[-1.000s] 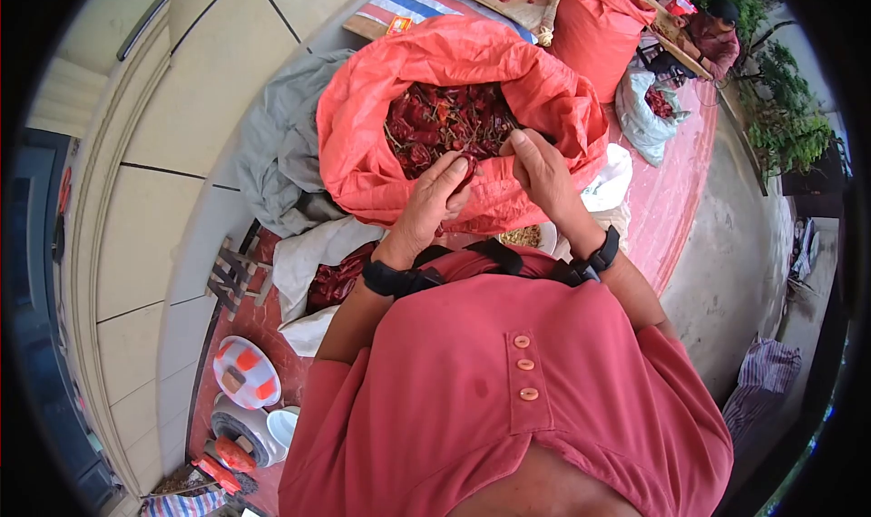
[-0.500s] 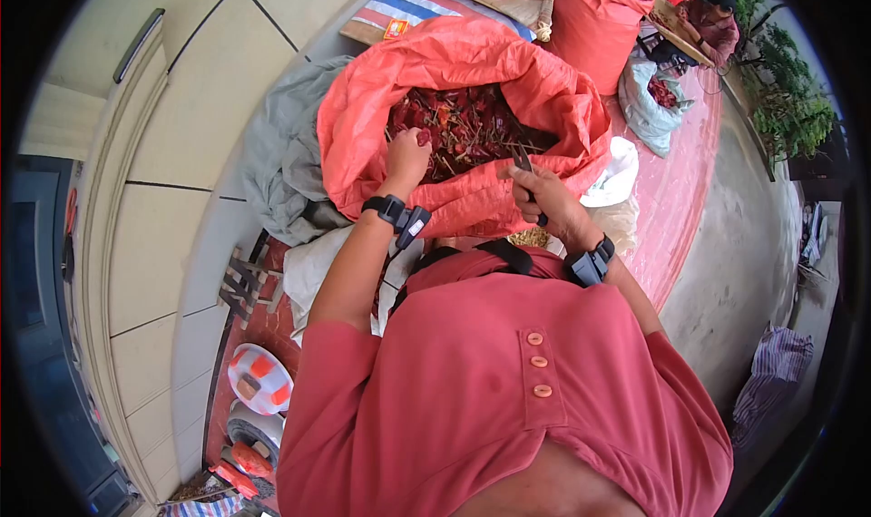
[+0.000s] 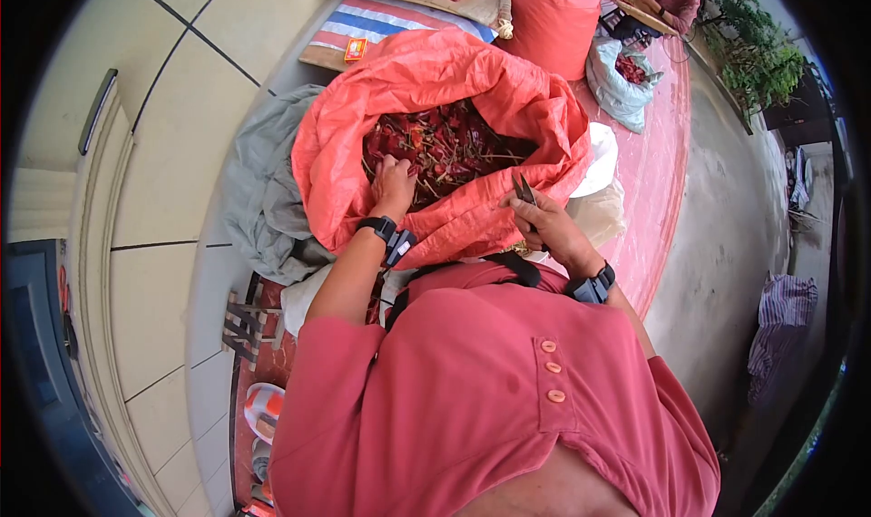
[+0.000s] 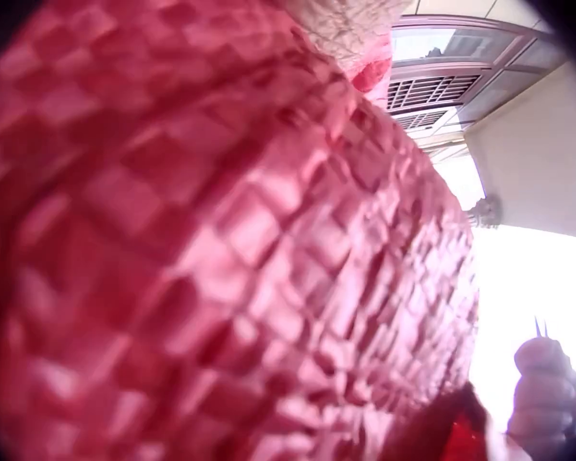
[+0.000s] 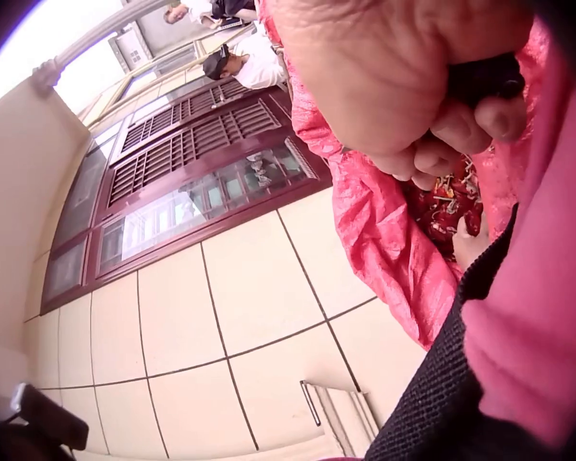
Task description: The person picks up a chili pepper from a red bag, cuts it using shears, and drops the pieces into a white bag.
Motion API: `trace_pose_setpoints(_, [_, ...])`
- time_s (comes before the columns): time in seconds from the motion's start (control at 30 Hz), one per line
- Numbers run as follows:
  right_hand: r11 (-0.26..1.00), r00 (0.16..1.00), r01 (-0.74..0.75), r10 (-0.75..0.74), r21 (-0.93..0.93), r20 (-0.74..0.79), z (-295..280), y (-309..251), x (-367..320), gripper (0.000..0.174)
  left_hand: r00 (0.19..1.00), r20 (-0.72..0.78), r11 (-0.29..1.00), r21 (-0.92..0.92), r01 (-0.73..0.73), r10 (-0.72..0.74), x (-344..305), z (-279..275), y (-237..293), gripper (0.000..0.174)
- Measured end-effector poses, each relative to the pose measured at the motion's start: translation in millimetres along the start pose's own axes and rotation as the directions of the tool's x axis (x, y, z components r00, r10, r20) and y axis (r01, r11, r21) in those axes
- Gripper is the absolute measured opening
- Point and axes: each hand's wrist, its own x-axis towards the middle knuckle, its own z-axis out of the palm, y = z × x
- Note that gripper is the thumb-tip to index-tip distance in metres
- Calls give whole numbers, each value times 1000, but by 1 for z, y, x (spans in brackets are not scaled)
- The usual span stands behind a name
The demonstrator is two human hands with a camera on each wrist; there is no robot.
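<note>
A big red woven bag (image 3: 318,145), its mouth rolled wide, holds dried red chilies (image 3: 445,136) mixed with pale stems. My left hand (image 3: 393,189) reaches into its near left side, fingertips down among the chilies; cannot tell whether they pinch one. A glossy red chili (image 4: 464,440) shows at the bottom of the left wrist view. My right hand (image 3: 552,229) grips dark-bladed scissors (image 3: 523,191) by the handles over the bag's near right rim, tips pointing away from me. In the right wrist view the curled fingers (image 5: 451,134) wrap the black handle.
Behind the bag stand a striped board (image 3: 390,18), a full red sack (image 3: 549,27) and a pale sack of chilies (image 3: 606,86). Grey sheeting (image 3: 263,190) lies at the left by the tiled wall (image 3: 154,199). Another person (image 3: 676,0) sits at the far right.
My hands were together at a chili, then parted. The left went left into the bag with a chili at its fingertips, and now reaches lower into the pile. The right stays near the rim with the scissors.
</note>
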Motion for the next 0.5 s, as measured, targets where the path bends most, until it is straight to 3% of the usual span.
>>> trace_pose_setpoints(0.03, [1000,1000,18,-18,-1,2,2,0,4,20,996,-80,999,-5,-48,47,0,-6,3,26])
trace_pose_setpoints(0.13, [993,996,89,-88,-79,19,10,-8,23,16,990,-143,922,-381,-73,20,1,-20,9,26])
trace_pose_setpoints(0.17, [990,994,108,-106,-87,24,16,-13,30,17,994,-78,854,-520,27,-79,-4,-28,18,20])
trace_pose_setpoints(0.27, [973,978,210,-209,-91,27,38,-27,48,20,990,105,310,-942,128,-90,-20,-73,58,16])
trace_pose_setpoints(0.5, [865,860,502,-497,-8,116,46,-22,85,16,994,100,500,-863,70,34,-34,-110,94,21])
